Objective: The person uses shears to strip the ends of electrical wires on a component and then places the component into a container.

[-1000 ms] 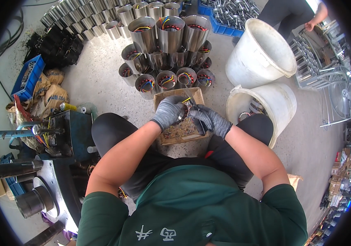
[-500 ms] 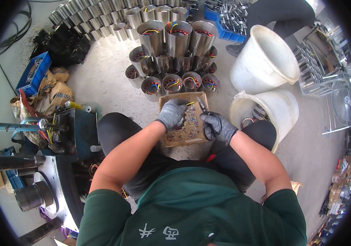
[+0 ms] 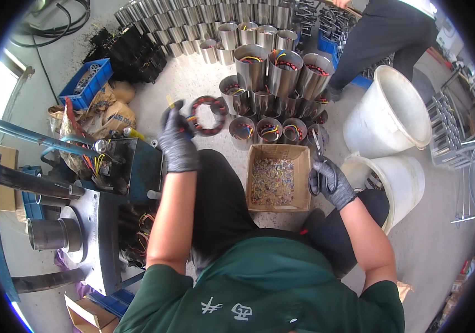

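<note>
Grip, left (image 3: 179, 145): fingers curled, apparently pinching the ring (image 3: 210, 131) at its left edge; blur hides the exact contact. Yellow lead (image 3: 171, 101) pokes up past the fingers. Ring is out over the floor (image 3: 154, 119), left of the box (image 3: 301, 177), its right edge overlapping a cup (image 3: 232, 87) in view; gap in depth cannot be told. Grip, right (image 3: 334, 186): wrapped round the scissors (image 3: 319, 150), blades up, just beside the box.

Risks (judgement):
- Ring held at one edge only: a weak pinch could let it twist or drop.
- Ring near the stacked cups: a wide swing could knock one over.
- Loose lead could snag on a cup rim or get bent.
- Scissor tips point toward the lower cups: careless reach could nick the wires inside.
- Scraps (image 3: 273, 180) would spill if a leg tipped the box.

Count:
- Ring in grip: 1. Scissors: 1. Box: 1; scraps too many to count.
- Front stack: 3 cups on the top tier; lower tiers partly hidden, total uncertain. Rear cups: many, uncounted.
- White buckets: 2, one upright (image 3: 362, 136), one tipped (image 3: 409, 186); contents of the latter unclear.
- Co-worker (image 3: 379, 41): 1.
</note>
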`<act>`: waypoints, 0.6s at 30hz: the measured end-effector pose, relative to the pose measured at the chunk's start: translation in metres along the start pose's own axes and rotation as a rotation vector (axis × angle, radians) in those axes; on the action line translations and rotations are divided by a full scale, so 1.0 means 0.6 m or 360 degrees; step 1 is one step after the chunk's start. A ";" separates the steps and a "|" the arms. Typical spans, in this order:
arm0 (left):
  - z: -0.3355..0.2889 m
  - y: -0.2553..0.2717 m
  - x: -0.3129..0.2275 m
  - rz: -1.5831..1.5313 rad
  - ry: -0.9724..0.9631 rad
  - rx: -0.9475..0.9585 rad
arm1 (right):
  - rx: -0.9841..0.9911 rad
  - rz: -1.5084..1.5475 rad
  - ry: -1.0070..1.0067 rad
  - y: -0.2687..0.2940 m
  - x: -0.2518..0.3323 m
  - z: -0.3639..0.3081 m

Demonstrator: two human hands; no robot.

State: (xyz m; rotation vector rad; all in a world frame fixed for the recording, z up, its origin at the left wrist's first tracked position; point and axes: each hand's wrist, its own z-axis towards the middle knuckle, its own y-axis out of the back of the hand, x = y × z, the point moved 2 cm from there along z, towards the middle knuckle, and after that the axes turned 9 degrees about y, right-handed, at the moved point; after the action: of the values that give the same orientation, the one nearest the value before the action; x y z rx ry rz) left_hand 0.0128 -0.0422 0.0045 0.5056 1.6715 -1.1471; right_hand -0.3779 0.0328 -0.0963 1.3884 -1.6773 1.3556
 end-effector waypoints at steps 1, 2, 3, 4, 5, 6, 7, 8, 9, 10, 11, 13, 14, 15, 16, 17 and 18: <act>0.001 0.030 -0.018 0.0023 0.0039 0.0005 | 0.0030 -0.0029 0.0007 -0.002 0.006 -0.004; 0.003 0.067 -0.029 0.0014 0.0125 -0.0066 | 0.0045 -0.0022 0.0013 -0.004 0.010 -0.006; 0.004 0.105 -0.031 0.0006 0.0211 -0.0142 | 0.0087 -0.0063 -0.0031 -0.002 0.010 -0.006; 0.006 0.142 -0.023 -0.0038 0.0261 -0.0244 | 0.0130 -0.0107 -0.0079 0.000 0.011 -0.008; 0.002 0.179 -0.018 -0.0080 0.0312 -0.0353 | 0.0152 -0.0099 -0.0087 0.002 0.011 -0.010; -0.013 0.208 -0.024 -0.0063 0.0541 -0.0324 | 0.0114 -0.0076 -0.0100 0.004 0.011 -0.014; -0.023 0.259 -0.020 0.0123 0.0492 -0.0378 | 0.0102 -0.0054 -0.0123 0.000 0.012 -0.013; -0.038 0.295 -0.007 0.0148 0.0534 -0.0523 | 0.0101 -0.0024 -0.0176 0.001 0.015 -0.015; -0.056 0.335 0.005 0.0174 0.0568 -0.0684 | 0.0035 -0.0016 -0.0227 0.004 0.014 -0.018; -0.062 0.421 0.050 0.0074 0.0699 -0.0769 | 0.0062 -0.0004 -0.0200 -0.009 0.022 -0.023; -0.086 0.461 0.073 0.0028 0.0832 -0.0823 | 0.0019 -0.0138 -0.0119 -0.020 0.033 -0.031; -0.149 0.496 0.104 -0.0021 0.1085 -0.0914 | 0.0024 -0.0254 -0.0072 -0.012 0.046 -0.042; -0.181 0.513 0.102 0.0275 0.1147 -0.0916 | -0.0031 -0.0286 -0.0087 0.008 0.043 -0.037; -0.215 0.526 0.102 0.0570 0.1218 -0.0915 | -0.0040 -0.0297 -0.0083 0.007 0.048 -0.035; -0.246 0.516 0.106 0.0356 0.1276 -0.0999 | -0.0038 -0.0351 -0.0065 0.007 0.051 -0.034; -0.277 0.506 0.108 0.0143 0.1326 -0.1096 | -0.0042 -0.0404 -0.0034 0.008 0.053 -0.030; -0.295 0.547 0.121 0.0362 0.1344 -0.1068 | 0.0000 -0.0396 -0.0063 0.014 0.048 -0.020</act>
State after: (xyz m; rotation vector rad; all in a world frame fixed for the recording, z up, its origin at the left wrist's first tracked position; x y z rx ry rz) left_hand 0.1466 0.2491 -0.1992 0.7647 2.4804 -0.1230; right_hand -0.3967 0.0329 -0.0698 1.5739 -1.4715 1.1941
